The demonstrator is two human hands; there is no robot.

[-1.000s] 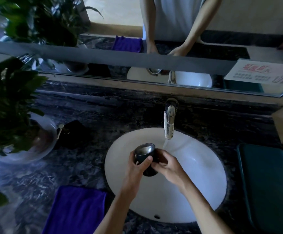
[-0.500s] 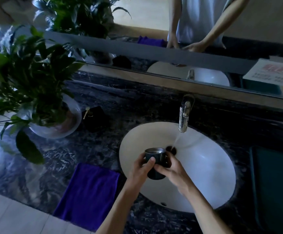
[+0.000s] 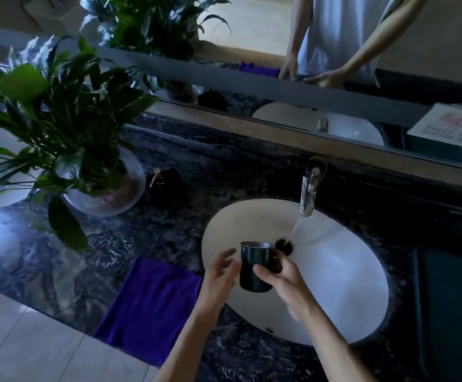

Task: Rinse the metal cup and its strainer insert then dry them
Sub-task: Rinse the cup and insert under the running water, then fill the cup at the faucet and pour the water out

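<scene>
The dark metal cup (image 3: 253, 267) stands upright in the air over the white sink basin (image 3: 343, 277), left of the drain. My right hand (image 3: 282, 279) grips it from the right, thumb across its front. My left hand (image 3: 220, 274) hovers just left of the cup with spread, relaxed fingers, apart from it. Water runs from the chrome tap (image 3: 309, 193) into the basin beside the cup. A dark object with a gold-coloured handle (image 3: 166, 186), possibly the strainer insert, lies on the counter behind. A purple towel (image 3: 152, 307) lies flat left of the sink.
A leafy plant in a round glass bowl (image 3: 106, 194) stands at the left on the dark marble counter (image 3: 92, 252). A dark green pad (image 3: 453, 312) lies right of the sink. A mirror behind reflects a person's arms.
My left hand has let go of the cup and opened beside it; my right hand alone holds it now. The view has shifted left and back, with the cup drawn toward me.
</scene>
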